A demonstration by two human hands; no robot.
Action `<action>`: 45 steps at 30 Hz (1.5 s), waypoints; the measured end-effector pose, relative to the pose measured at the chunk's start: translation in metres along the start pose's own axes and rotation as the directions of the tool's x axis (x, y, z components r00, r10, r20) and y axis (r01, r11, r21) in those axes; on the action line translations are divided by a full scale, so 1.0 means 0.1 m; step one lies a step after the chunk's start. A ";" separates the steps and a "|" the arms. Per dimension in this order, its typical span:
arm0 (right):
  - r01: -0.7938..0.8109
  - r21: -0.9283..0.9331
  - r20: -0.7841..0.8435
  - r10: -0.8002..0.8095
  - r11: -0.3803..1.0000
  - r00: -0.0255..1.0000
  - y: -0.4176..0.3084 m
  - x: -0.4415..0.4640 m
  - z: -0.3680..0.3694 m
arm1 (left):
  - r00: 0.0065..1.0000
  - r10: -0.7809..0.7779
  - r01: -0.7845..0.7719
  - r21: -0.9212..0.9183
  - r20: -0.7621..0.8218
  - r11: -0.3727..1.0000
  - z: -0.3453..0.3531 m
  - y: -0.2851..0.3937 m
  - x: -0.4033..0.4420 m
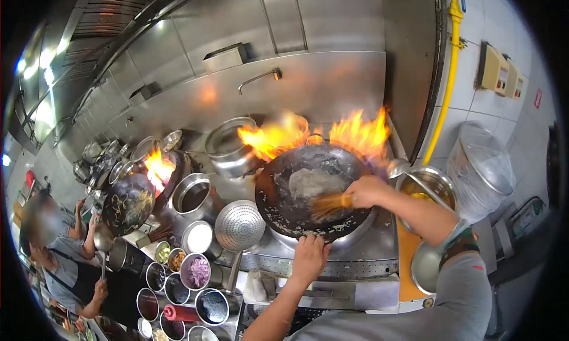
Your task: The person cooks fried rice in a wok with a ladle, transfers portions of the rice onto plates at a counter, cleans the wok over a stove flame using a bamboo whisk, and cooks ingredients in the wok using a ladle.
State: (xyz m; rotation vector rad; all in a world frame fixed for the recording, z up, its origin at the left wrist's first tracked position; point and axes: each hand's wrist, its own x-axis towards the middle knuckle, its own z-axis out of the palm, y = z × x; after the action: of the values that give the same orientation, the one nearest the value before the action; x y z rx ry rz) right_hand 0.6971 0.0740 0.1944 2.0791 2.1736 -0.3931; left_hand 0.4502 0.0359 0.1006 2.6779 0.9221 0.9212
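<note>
A large black wok sits on the burner in front of me, with cloudy liquid and small pale scraps inside it. My left hand grips the wok at its near edge, the fingers closed over the rim; any handle there is hidden. My right hand reaches in from the right, closed around a bamboo wok brush. The brush's bristles are down in the wok, against its inner surface. Left of the wok lies a perforated strainer ladle, its handle pointing toward me.
Tall flames rise behind the wok. A steel pot stands at back left, a metal bowl with a ladle at right. Ingredient containers crowd the lower left. Farther left, a co-worker handles another wok over fire.
</note>
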 end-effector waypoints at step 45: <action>0.104 0.581 -0.441 0.204 0.807 0.874 -0.07 1.18 0.89 | 0.997 0.011 -0.004 -0.091 0.072 0.996 -0.07 0.00 0.02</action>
State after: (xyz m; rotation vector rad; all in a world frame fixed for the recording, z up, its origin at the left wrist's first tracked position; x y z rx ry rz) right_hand 0.6741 0.1647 0.0792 2.8321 2.4858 -0.6814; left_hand 0.4472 0.0367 0.1074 2.6216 0.8351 0.8406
